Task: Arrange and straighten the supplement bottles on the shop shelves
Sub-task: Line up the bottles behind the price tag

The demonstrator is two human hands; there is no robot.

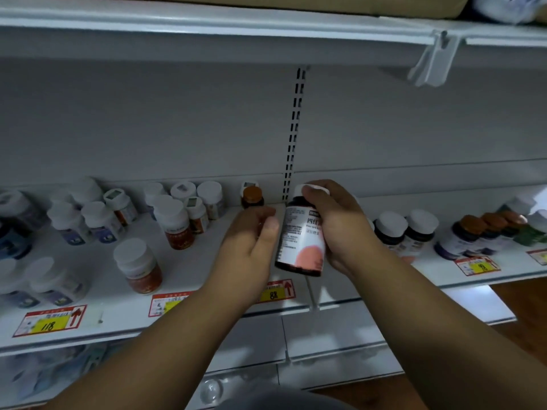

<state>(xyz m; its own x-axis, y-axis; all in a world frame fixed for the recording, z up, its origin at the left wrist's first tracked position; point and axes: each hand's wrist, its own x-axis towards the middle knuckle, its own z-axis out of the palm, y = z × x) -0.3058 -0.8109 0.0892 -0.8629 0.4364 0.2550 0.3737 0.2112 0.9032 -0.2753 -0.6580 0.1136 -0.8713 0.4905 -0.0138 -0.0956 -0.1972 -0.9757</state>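
Note:
My right hand [334,223] grips a dark bottle [300,241] with a white cap and a white label bearing a pink circle, held upright above the front edge of the white shelf [213,232]. My left hand [251,235] hovers just left of it, fingers relaxed, thumb near the label; it holds nothing. Behind the left hand stands a small brown bottle with an orange cap [252,196]. Several white-capped bottles [174,220] stand loosely scattered on the shelf's left part. Two dark white-capped bottles [404,229] stand to the right.
Orange-capped bottles [479,232] sit at the far right. Red and yellow price tags [48,319] line the shelf front. A slotted upright [293,137] divides the back panel. An upper shelf [207,28] hangs overhead; a lower shelf [325,335] lies below.

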